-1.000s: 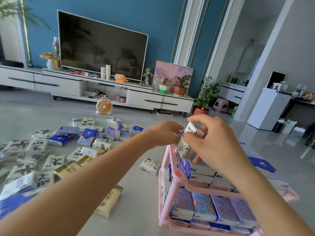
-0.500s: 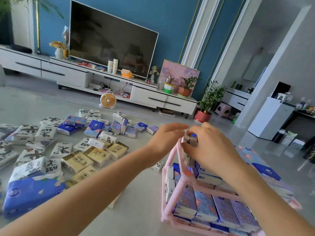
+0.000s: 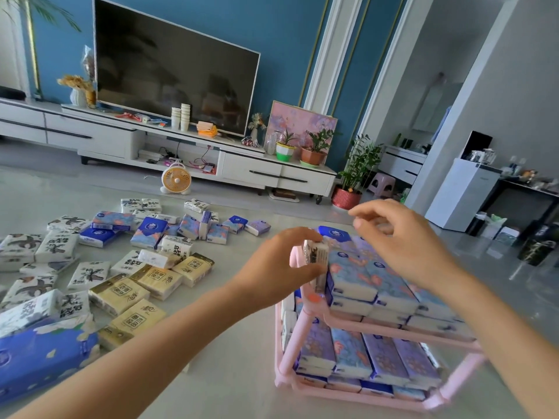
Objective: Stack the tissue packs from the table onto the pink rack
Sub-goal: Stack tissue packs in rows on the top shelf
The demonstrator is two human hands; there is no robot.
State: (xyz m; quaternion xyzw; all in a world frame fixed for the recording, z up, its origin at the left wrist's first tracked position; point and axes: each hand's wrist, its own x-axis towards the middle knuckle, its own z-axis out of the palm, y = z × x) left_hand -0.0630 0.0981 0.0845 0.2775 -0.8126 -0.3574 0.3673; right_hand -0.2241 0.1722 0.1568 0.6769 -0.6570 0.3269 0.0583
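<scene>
A pink two-tier rack (image 3: pixel 305 337) stands low at the right, both tiers packed with blue and purple tissue packs (image 3: pixel 354 276). My left hand (image 3: pixel 281 267) pinches a small white pack with dark print (image 3: pixel 315 252), held upright at the rack's top left corner against the stacked packs. My right hand (image 3: pixel 402 237) hovers above the top tier with fingers loosely curled, holding nothing. Several more packs, white, yellow (image 3: pixel 157 278) and blue, lie scattered across the grey surface at the left.
A large blue wrapped bundle (image 3: pixel 45 358) lies at the near left. Behind stand a white TV cabinet (image 3: pixel 242 167) with a television, a small orange fan (image 3: pixel 176 179), potted plants (image 3: pixel 351 182) and a white appliance (image 3: pixel 459 198) at the far right.
My right hand let go of the white pack and lifted up and to the right. My left hand now holds the pack alone at the rack's corner.
</scene>
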